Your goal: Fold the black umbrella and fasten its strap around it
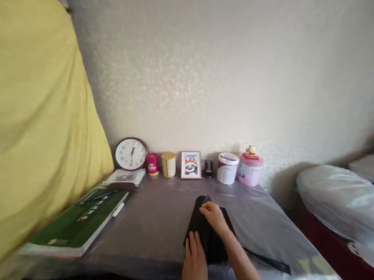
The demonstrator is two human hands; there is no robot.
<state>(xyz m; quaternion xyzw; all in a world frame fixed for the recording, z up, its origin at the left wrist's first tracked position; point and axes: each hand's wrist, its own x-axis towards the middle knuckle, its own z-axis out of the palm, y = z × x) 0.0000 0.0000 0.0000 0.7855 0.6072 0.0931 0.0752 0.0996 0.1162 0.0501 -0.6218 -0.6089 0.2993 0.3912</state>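
A black fabric item (215, 249), perhaps a bag or a folded cloth, lies on the table in front of me. Its exact kind I cannot make out. My left hand (194, 263) rests flat on its near left part with the fingers stretched out. Near its far edge, my right hand (214, 217) has its fingers closed in a pinch on a raised fold of the black fabric. A long black strap (268, 261) trails from the item toward the right front of the table.
Against the wall stand a round clock (131, 154), a pink can (153, 164), a yellow-lidded can (168, 165), a framed panda picture (190, 165), a small black object (208, 169) and two tubs (227, 168). A green board (80, 222) lies left on the grey-covered table (142, 228).
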